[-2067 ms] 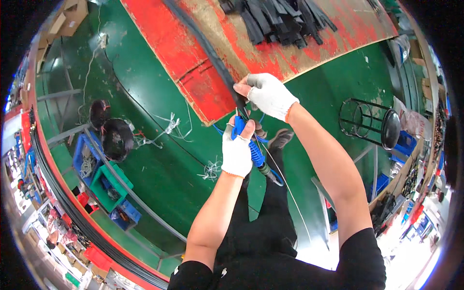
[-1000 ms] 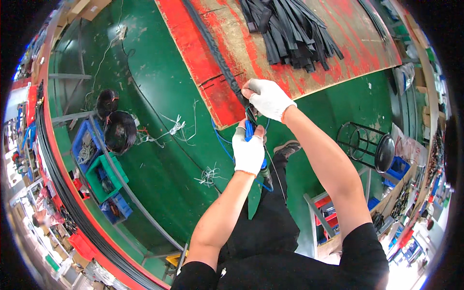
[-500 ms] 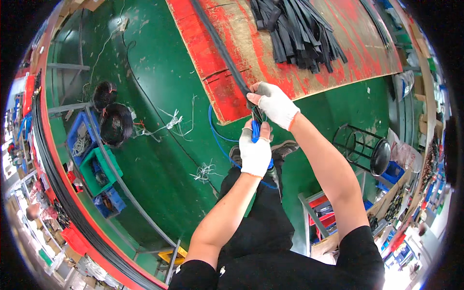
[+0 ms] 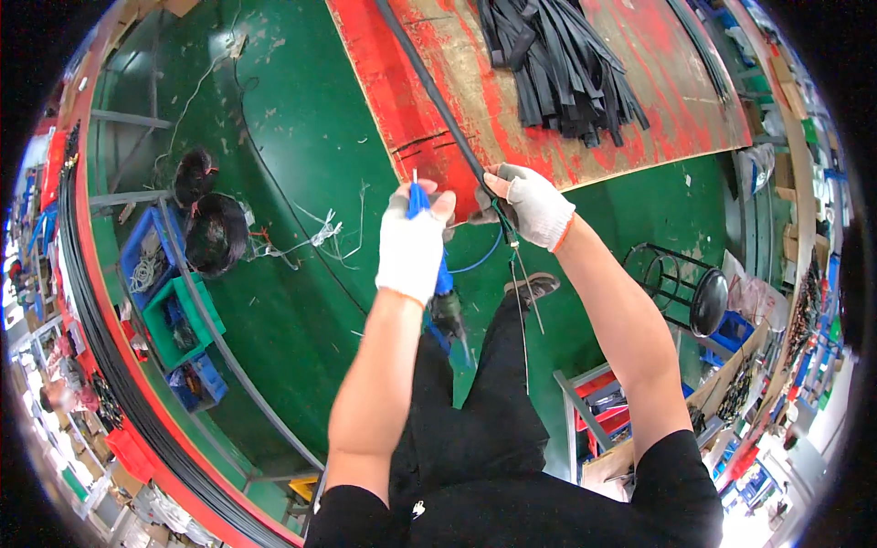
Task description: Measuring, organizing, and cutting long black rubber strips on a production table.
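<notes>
My left hand [image 4: 413,245], in a white glove with bare fingertips, is closed around a blue air gun [image 4: 417,199] with a thin metal tip pointing up. The gun's lower part hangs below the hand. To its right, my right hand [image 4: 534,203], gloved the same way, grips the near end of a long black sleeve [image 4: 429,82]. The sleeve runs away across the red worn board. Dark green cords [image 4: 505,224] come out of its end below my fingers, with thin strands [image 4: 523,301] dangling over my leg. The gun's tip is apart from the sleeve.
A pile of flat black strips [image 4: 566,78] lies on the red board [image 4: 402,110]. Blue and green bins [image 4: 178,320] and black coils [image 4: 216,236] are at left. A black round stool [image 4: 708,301] stands at right. White string [image 4: 329,228] litters the green floor.
My left hand has moved left and up with the air gun, away from the sleeve's end. My right hand still holds the sleeve, slightly lower and to the right; the cords now show more below it.
</notes>
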`<act>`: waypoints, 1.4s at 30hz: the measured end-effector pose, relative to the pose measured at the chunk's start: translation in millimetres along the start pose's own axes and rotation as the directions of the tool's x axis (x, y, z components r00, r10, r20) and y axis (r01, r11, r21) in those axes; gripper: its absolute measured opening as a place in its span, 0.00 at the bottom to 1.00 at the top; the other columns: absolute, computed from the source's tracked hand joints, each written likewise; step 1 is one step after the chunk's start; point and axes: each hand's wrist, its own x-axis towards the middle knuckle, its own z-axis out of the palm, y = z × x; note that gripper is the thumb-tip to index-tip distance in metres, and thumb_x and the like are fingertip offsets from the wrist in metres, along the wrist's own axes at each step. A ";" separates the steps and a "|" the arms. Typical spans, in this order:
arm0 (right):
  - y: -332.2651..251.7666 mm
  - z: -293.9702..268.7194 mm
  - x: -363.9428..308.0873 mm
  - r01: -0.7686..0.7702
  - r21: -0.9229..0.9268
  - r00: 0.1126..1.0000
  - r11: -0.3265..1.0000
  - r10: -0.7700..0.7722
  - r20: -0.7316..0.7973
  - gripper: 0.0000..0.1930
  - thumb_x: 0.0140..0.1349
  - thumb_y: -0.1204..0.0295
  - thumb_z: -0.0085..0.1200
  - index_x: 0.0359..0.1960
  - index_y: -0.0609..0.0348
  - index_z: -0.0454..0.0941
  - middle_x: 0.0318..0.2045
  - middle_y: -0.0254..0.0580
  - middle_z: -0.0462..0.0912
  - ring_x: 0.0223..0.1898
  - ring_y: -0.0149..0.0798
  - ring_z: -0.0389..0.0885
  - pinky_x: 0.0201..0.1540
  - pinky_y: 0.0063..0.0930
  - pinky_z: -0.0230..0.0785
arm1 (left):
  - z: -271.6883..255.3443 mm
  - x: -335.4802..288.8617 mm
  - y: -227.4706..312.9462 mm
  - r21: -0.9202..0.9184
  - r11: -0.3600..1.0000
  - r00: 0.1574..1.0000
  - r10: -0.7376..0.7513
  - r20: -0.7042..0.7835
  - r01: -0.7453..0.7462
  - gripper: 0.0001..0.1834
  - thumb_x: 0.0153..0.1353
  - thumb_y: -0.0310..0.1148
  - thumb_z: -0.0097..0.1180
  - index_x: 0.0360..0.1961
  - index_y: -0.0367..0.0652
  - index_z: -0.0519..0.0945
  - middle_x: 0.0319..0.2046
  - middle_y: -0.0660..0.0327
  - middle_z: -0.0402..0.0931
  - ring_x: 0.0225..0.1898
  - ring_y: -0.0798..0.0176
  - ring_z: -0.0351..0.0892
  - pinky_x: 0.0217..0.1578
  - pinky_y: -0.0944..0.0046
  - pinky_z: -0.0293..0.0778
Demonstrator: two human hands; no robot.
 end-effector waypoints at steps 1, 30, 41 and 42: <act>-1.3 1.8 -1.0 0.001 0.004 0.999 1.000 -0.001 0.037 0.21 0.78 0.62 0.58 0.57 0.70 0.74 0.40 0.42 0.84 0.36 0.35 0.85 0.46 0.36 0.86 | 0.5 11.0 11.7 0.002 0.999 0.998 -0.044 0.053 0.044 0.16 0.66 0.33 0.71 0.51 0.46 0.79 0.36 0.65 0.82 0.35 0.67 0.85 0.35 0.63 0.81; 25.7 13.3 -29.2 0.244 -0.279 0.969 0.929 -0.224 0.099 0.20 0.78 0.64 0.56 0.62 0.67 0.79 0.46 0.38 0.87 0.43 0.29 0.85 0.48 0.28 0.78 | -0.2 68.5 26.5 -0.025 0.999 0.960 -0.026 0.280 0.035 0.28 0.56 0.25 0.74 0.59 0.39 0.79 0.39 0.62 0.81 0.35 0.63 0.83 0.37 0.59 0.81; 58.0 1.3 -48.7 0.203 0.023 0.969 0.979 -0.198 -0.150 0.13 0.75 0.66 0.57 0.53 0.60 0.80 0.37 0.28 0.78 0.29 0.22 0.69 0.32 0.21 0.62 | 10.6 54.9 51.7 0.056 0.998 0.965 -0.034 0.261 0.020 0.24 0.60 0.22 0.72 0.58 0.40 0.81 0.40 0.63 0.82 0.38 0.64 0.85 0.40 0.60 0.83; 45.7 12.8 -54.9 0.201 -0.033 0.968 0.979 -0.204 -0.148 0.12 0.74 0.67 0.57 0.53 0.60 0.79 0.36 0.27 0.77 0.28 0.21 0.68 0.31 0.21 0.61 | 10.4 53.4 52.4 0.092 0.996 0.967 -0.034 0.253 0.011 0.24 0.60 0.22 0.72 0.58 0.40 0.81 0.40 0.63 0.82 0.38 0.64 0.85 0.41 0.60 0.84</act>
